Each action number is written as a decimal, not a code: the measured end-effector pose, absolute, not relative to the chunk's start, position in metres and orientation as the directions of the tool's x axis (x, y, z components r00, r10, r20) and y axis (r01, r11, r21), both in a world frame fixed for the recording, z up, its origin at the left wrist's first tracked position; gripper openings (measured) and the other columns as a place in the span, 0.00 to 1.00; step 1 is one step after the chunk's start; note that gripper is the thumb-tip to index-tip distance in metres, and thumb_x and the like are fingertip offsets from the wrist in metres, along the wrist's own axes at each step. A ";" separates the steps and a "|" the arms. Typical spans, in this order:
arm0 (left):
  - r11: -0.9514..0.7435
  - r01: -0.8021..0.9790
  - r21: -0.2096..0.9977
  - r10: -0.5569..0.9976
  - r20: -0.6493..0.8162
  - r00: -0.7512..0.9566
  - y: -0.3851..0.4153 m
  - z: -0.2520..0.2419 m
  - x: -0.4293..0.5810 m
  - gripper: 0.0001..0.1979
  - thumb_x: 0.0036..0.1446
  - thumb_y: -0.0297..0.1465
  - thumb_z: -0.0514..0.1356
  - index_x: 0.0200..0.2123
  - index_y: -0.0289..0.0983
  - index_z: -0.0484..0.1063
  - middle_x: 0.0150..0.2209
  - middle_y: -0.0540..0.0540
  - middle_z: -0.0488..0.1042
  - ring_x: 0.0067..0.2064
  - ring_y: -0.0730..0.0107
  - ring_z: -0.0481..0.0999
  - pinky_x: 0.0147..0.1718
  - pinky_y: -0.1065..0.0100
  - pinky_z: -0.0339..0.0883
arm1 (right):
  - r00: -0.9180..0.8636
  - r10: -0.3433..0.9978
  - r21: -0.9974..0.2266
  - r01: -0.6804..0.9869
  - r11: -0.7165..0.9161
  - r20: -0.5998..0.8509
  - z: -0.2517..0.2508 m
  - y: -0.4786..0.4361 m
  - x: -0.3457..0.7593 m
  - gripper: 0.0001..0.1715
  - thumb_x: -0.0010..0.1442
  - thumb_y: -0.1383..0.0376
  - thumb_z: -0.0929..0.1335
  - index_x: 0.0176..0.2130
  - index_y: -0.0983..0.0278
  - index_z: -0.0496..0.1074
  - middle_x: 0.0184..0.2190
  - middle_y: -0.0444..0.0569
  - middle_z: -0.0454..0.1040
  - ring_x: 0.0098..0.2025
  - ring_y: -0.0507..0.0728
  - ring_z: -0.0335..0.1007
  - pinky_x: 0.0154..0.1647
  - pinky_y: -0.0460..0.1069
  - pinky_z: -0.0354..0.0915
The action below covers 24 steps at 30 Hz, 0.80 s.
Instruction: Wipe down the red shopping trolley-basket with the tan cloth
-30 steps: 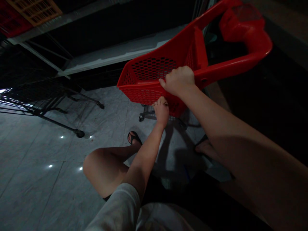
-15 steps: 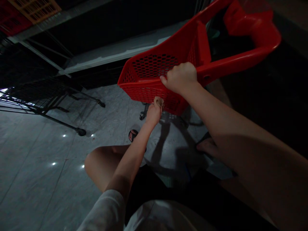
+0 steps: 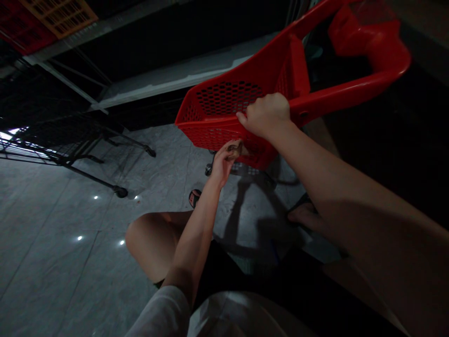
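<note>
A red plastic shopping cart with honeycomb holes in its sides stands before me, its handle off to the upper right. My right hand is wrapped over the near rim, close to where the handle arm begins. Lower down, my left hand is closed on a crumpled beige-brown cloth against the outer face of the near side wall. Part of the cloth is hidden by my fingers, and dark marks show on it.
A dark wire cart with wheels stands at the left. Behind is a metal shelf, with a yellow crate and a red crate at upper left. My knee is bent over the grey tiled floor.
My left hand has turned at the wrist, showing more of its palm side and the cloth's darker face. My right hand stays on the rim. The view has shifted slightly.
</note>
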<state>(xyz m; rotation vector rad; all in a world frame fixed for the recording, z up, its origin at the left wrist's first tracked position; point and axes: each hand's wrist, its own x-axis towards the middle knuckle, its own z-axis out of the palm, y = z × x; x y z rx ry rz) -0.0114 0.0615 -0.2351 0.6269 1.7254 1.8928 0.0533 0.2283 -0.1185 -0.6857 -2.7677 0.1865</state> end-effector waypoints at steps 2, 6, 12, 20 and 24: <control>-0.254 -0.316 0.914 0.626 -0.094 -0.774 0.067 -0.234 -0.001 0.18 0.69 0.38 0.55 0.51 0.36 0.79 0.57 0.38 0.80 0.60 0.59 0.79 0.62 0.57 0.70 | -0.825 0.429 -0.258 0.353 0.900 0.368 -0.131 0.236 0.050 0.48 0.74 0.39 0.52 0.51 0.72 0.82 0.50 0.63 0.83 0.65 0.73 0.72 0.66 0.68 0.63; -0.250 0.020 0.968 0.278 0.092 -0.956 0.083 -0.237 0.011 0.16 0.68 0.42 0.61 0.48 0.36 0.77 0.58 0.37 0.77 0.64 0.58 0.74 0.66 0.56 0.65 | -0.781 0.408 -0.342 0.264 0.902 0.473 -0.146 0.243 0.049 0.44 0.74 0.40 0.57 0.43 0.72 0.82 0.47 0.63 0.83 0.65 0.74 0.72 0.68 0.69 0.61; 0.347 0.463 0.815 0.344 0.349 -0.872 0.111 -0.265 0.027 0.14 0.68 0.24 0.58 0.54 0.37 0.74 0.60 0.34 0.71 0.66 0.54 0.68 0.70 0.49 0.60 | -0.780 0.414 -0.381 0.245 0.892 0.469 -0.146 0.244 0.055 0.41 0.73 0.39 0.60 0.40 0.71 0.81 0.46 0.62 0.84 0.65 0.74 0.72 0.70 0.70 0.60; 0.356 0.882 0.310 0.927 -0.001 -0.374 0.074 -0.316 0.002 0.22 0.70 0.20 0.51 0.61 0.38 0.74 0.64 0.35 0.71 0.65 0.51 0.67 0.55 0.57 0.76 | -0.749 0.439 -0.401 0.251 0.881 0.496 -0.153 0.253 0.063 0.41 0.74 0.40 0.59 0.36 0.70 0.81 0.44 0.61 0.84 0.66 0.75 0.72 0.69 0.70 0.61; 0.202 0.930 0.308 0.978 -0.012 -0.208 0.046 -0.304 -0.006 0.22 0.71 0.19 0.52 0.60 0.40 0.75 0.64 0.40 0.74 0.68 0.58 0.68 0.60 0.61 0.73 | -0.715 0.439 -0.432 0.209 0.877 0.544 -0.163 0.258 0.072 0.37 0.75 0.43 0.61 0.34 0.68 0.81 0.42 0.56 0.84 0.65 0.72 0.73 0.69 0.68 0.62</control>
